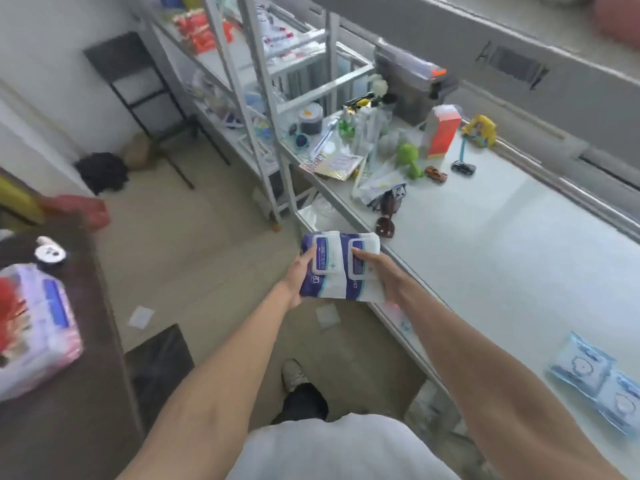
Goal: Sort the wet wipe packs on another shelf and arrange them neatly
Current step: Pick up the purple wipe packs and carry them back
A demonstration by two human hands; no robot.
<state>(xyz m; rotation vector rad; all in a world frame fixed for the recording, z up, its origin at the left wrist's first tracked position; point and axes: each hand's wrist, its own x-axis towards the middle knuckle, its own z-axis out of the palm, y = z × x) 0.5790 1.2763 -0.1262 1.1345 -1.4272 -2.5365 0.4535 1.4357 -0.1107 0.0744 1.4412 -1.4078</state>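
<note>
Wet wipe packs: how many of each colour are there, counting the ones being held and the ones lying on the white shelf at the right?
Purple-and-white packs, held in the left hand and right hand: 2
Light blue packs, lying on the white shelf: 2
Total: 4

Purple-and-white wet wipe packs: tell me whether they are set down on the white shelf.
No, the left hand and right hand grip the purple-and-white wet wipe packs over the floor beside the white shelf.

Beige floor [180, 237], white wall [52, 46], metal shelving [242, 81], black chair [138, 81].
</note>
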